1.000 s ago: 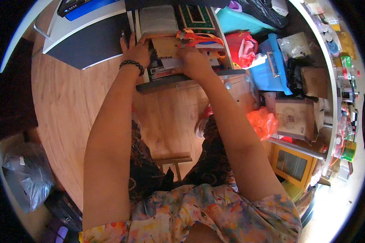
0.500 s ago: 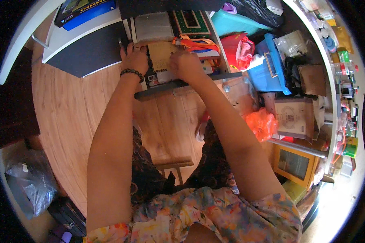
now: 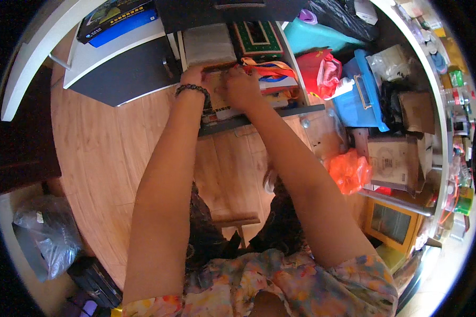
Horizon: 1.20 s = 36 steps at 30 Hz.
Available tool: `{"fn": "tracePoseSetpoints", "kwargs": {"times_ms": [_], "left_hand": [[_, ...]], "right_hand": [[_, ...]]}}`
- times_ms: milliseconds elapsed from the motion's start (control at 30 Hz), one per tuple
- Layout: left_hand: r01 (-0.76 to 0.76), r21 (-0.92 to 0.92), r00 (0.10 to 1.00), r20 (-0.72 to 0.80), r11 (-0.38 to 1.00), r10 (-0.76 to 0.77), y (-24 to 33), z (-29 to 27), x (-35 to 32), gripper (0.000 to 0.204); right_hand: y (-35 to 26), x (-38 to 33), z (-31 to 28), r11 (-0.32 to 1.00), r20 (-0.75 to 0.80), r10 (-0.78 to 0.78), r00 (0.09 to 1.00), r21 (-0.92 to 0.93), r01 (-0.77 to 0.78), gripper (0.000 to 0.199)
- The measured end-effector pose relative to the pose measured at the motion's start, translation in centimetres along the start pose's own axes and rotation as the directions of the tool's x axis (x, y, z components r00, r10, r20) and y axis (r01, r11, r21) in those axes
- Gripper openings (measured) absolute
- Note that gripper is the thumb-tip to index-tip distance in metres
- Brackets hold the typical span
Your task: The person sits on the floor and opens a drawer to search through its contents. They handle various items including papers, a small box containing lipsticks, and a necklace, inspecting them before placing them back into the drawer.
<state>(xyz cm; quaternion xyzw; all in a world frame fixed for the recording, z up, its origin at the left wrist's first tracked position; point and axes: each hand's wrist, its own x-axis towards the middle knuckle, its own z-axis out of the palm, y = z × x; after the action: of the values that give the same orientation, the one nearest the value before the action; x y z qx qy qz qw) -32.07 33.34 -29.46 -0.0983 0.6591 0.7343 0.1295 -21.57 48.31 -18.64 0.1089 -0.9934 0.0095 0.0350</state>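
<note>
Both hands reach into an open drawer (image 3: 269,112) with a dark front. A flat tan paper booklet (image 3: 215,84) lies between them over other papers. My left hand (image 3: 193,78), with a dark beaded bracelet at the wrist, is closed at the booklet's left edge; its fingertips are mostly hidden. My right hand (image 3: 243,91) is curled closed on the booklet's right side, fingers pressed together. Right beside it lie orange and blue ribbons (image 3: 275,70). Behind the hands are a clear-wrapped grey packet (image 3: 209,45) and a green patterned box (image 3: 256,39).
A dark drawer front (image 3: 232,16) overhangs the back. To the right stand a blue plastic bin (image 3: 357,100), a red bag (image 3: 317,71) and an orange plastic bag (image 3: 350,171). A dark cabinet panel (image 3: 127,74) is at the left.
My left hand has moved from the drawer's left edge onto the booklet, its spread fingers now drawn in. My right hand stays at the booklet's right side. The whole view has shifted slightly.
</note>
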Motion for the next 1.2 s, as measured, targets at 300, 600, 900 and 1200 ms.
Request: {"fn": "tracePoseSetpoints", "kwargs": {"times_ms": [300,600,900,1200], "left_hand": [[0.097,-0.909,0.862,-0.128,0.406,-0.491,6.5,3.7,-2.8,0.021],[0.070,-0.915,0.903,-0.110,0.396,-0.415,8.5,3.5,-5.0,0.018],[0.009,-0.711,0.985,-0.113,0.703,-0.127,3.6,1.6,-2.9,0.024],[0.031,-0.912,0.893,-0.158,0.410,-0.420,9.4,3.1,-7.1,0.029]], "right_hand": [[0.6,-1.5,0.2,0.992,-0.150,0.005,0.989,0.124,0.014,0.035],[0.7,-1.5,0.7,0.989,-0.178,0.037,0.983,0.145,-0.011,0.034],[0.1,-1.3,0.3,0.991,-0.132,0.041,0.990,0.130,-0.024,0.034],[-0.1,-1.6,0.0,0.994,-0.154,0.016,0.988,0.112,0.001,0.032]]}}
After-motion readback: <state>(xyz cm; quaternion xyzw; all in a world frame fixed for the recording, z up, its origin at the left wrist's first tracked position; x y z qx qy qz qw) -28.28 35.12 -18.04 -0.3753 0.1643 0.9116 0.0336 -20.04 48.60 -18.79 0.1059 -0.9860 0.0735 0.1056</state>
